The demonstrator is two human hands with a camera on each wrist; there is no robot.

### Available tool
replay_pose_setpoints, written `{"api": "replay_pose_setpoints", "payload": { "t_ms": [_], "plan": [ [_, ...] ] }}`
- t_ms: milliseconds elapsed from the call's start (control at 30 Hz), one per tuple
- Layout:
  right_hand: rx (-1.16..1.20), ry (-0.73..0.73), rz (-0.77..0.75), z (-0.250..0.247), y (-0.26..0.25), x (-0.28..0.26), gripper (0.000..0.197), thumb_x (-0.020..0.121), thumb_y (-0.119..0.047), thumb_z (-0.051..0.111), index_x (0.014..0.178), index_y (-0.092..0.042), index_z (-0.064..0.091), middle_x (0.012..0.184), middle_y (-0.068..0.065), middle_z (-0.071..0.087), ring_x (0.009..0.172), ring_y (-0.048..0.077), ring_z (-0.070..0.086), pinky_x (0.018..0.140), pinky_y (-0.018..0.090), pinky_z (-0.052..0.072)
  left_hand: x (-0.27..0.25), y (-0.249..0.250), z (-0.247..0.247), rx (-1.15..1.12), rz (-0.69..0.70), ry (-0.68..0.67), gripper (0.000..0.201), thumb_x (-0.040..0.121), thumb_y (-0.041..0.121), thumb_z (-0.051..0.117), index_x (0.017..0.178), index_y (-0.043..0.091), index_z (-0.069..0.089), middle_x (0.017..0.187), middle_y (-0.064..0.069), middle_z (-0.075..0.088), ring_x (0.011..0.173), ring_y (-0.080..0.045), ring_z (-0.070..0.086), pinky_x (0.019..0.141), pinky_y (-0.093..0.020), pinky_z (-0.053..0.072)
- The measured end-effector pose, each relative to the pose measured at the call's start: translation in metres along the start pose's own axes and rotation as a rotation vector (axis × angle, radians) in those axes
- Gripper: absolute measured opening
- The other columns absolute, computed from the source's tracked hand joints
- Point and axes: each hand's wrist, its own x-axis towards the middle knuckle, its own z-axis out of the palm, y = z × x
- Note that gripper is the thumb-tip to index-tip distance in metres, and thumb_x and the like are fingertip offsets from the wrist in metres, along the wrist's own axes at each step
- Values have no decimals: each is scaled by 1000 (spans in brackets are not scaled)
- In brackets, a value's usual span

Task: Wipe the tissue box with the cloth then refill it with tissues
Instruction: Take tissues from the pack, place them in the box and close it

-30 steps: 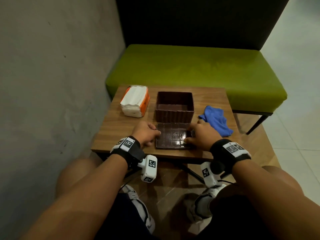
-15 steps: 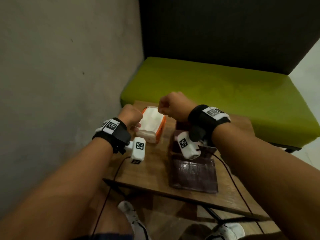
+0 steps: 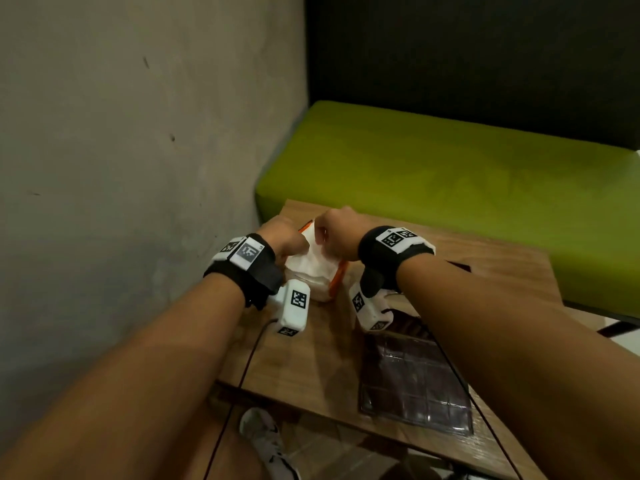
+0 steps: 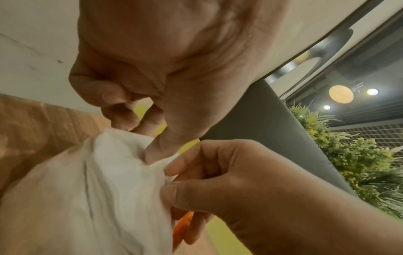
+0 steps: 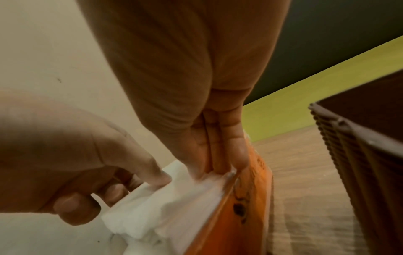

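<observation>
The orange-and-white tissue pack (image 3: 322, 271) stands at the table's far left. Both hands are on its top. My left hand (image 3: 294, 244) pinches the white tissue (image 4: 113, 172) between thumb and fingers. My right hand (image 3: 325, 233) pinches the same white top (image 5: 152, 207) from the other side, thumb against forefinger in the left wrist view. The brown tissue box (image 5: 359, 146) stands open just right of the pack; my right forearm hides most of it in the head view. Its brown lid (image 3: 415, 379) lies flat near the table's front edge. The cloth is out of view.
The small wooden table (image 3: 325, 358) stands against a grey wall (image 3: 138, 168) on the left. A green bench (image 3: 450, 174) with a dark back runs behind it. A cable (image 3: 249, 362) hangs from my left wrist over the table's front edge.
Both hands left the lid at the table's front, moved to the far left and took hold of the tissue pack's top. The head turned left, so the blue cloth dropped out of view.
</observation>
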Motion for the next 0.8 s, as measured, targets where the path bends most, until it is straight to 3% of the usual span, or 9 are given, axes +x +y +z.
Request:
{"api": "replay_pose_setpoints", "payload": {
  "t_ms": [67, 133, 233, 300, 400, 467, 567, 700, 800],
  "plan": [
    [-12, -2, 6, 0, 0, 1, 33, 92, 0, 68, 123, -13, 67, 109, 8, 68, 85, 25, 59, 63, 29, 42, -1, 2, 0, -41, -28, -40, 29, 96, 5, 76, 123, -5, 70, 105, -23, 75, 77, -30, 69, 66, -36, 56],
    [-2, -10, -1, 0, 0, 4, 47, 93, 0, 68, 134, -20, 60, 103, 5, 64, 75, 24, 60, 54, 29, 43, -1, 2, 1, -87, -72, -70, 37, 96, 3, 76, 130, -8, 65, 111, -24, 74, 88, -34, 75, 76, -46, 62],
    [-14, -46, -32, -5, -1, 8, 64, 93, 5, 65, 145, -30, 54, 82, -5, 51, 60, 14, 56, 48, 29, 48, -1, 4, -2, -107, -73, -67, 20, 94, 3, 79, 112, 1, 69, 78, -12, 66, 70, -28, 65, 59, -37, 53],
    [-31, -80, -70, -9, -3, 9, 67, 93, 5, 66, 146, -33, 55, 80, -7, 52, 59, 12, 56, 50, 29, 51, 2, 2, -3, -128, -76, -54, 17, 92, 2, 81, 95, 6, 64, 74, -10, 62, 63, -24, 60, 54, -33, 47],
    [-97, -94, -110, -11, -6, 11, 59, 96, -6, 70, 145, -36, 57, 99, -3, 54, 79, 19, 61, 52, 27, 44, 5, -2, -1, -149, -52, -27, 22, 88, 4, 84, 87, 8, 63, 77, -9, 62, 71, -26, 62, 61, -33, 50],
    [-141, -82, -121, -13, -7, 13, 53, 96, -11, 73, 141, -36, 62, 114, 2, 49, 99, 26, 60, 67, 31, 44, 6, -4, 2, -145, -33, -14, 27, 87, 8, 85, 82, 11, 59, 81, -7, 62, 78, -26, 64, 68, -36, 55],
    [-190, -85, -141, -18, -10, 17, 49, 95, -11, 74, 139, -32, 65, 128, 8, 50, 106, 28, 58, 80, 36, 42, 9, -8, 7, -206, -20, 26, 28, 86, 10, 86, 82, 13, 59, 89, -6, 66, 78, -22, 65, 68, -33, 54],
    [-381, -95, -186, -20, -17, 22, 48, 95, -25, 77, 138, -41, 65, 134, 7, 49, 126, 34, 49, 86, 39, 40, 7, -14, 14, -273, 17, 53, 23, 80, 8, 87, 98, 11, 72, 108, -11, 75, 100, -27, 71, 79, -37, 58],
    [-487, -123, -184, -19, -22, 27, 50, 94, -35, 77, 141, -46, 62, 137, 6, 48, 131, 36, 42, 89, 40, 40, 4, -18, 18, -363, 21, 43, 25, 76, 3, 86, 98, 10, 78, 107, -14, 79, 103, -30, 76, 92, -47, 64]
  ]
}}
